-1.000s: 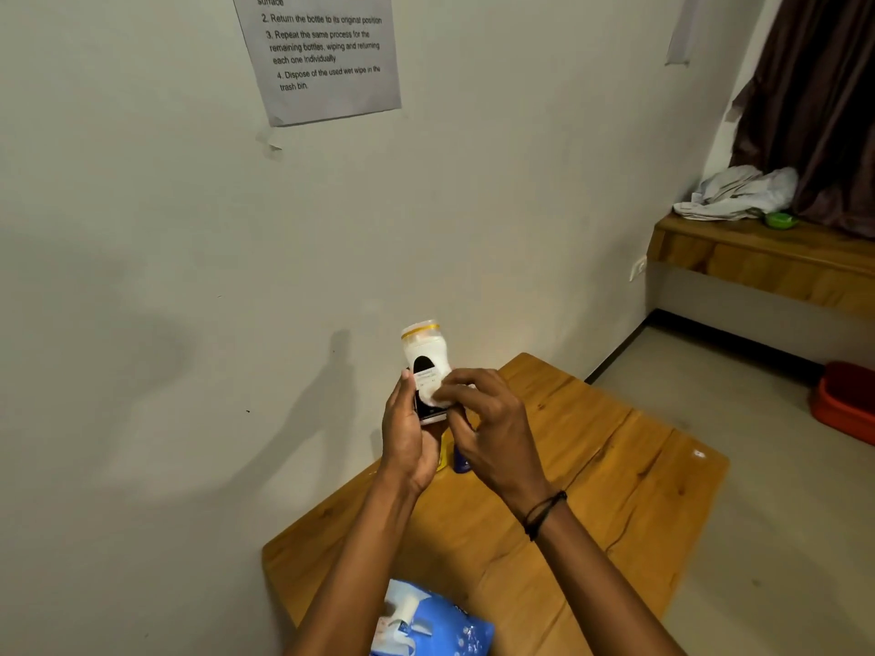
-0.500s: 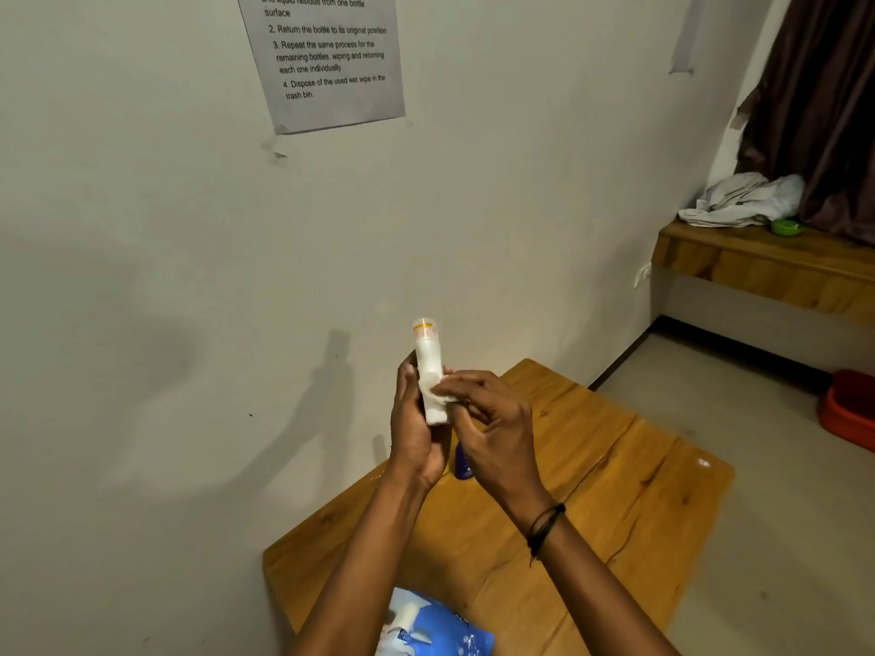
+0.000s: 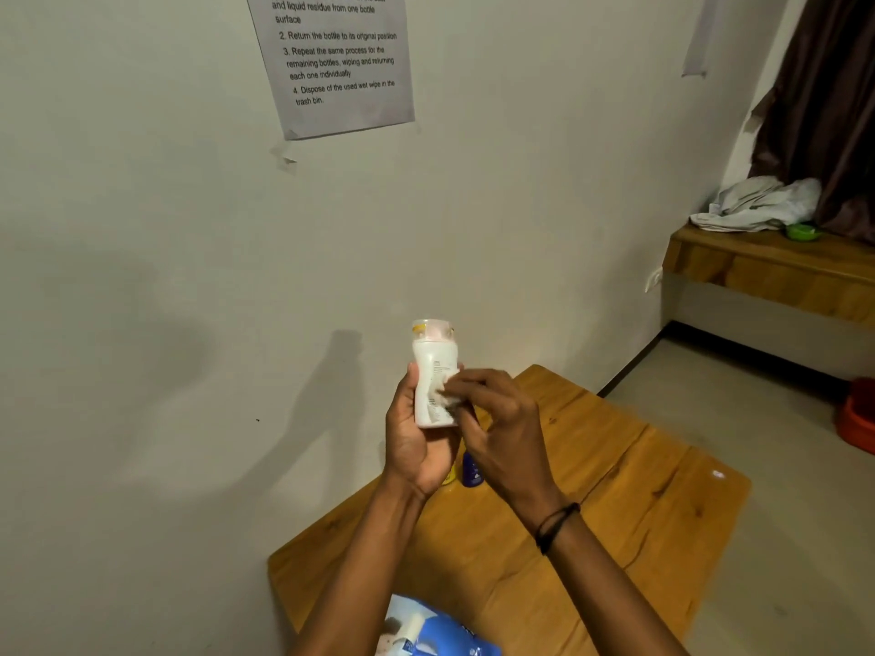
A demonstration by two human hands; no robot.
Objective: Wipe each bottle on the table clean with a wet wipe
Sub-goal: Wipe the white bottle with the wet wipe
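A white bottle (image 3: 432, 366) with a yellow-banded cap is held upright above the wooden table (image 3: 592, 513). My left hand (image 3: 412, 437) grips its lower part from the left. My right hand (image 3: 497, 428) presses a small white wet wipe (image 3: 447, 395) against the bottle's printed side. A small blue bottle (image 3: 472, 471) stands on the table behind my hands, with a yellow bottle (image 3: 450, 475) beside it, mostly hidden by my left hand.
A blue wet wipe pack (image 3: 435, 629) lies at the table's near edge. The wall with a printed instruction sheet (image 3: 338, 59) runs along the table's left. A wooden ledge (image 3: 767, 267) with white cloth and a red tub (image 3: 857, 421) sit far right.
The bottle has been turned in my left hand, from its dark front label, to its narrow side, to its printed back. My right hand stays on it with the wipe.
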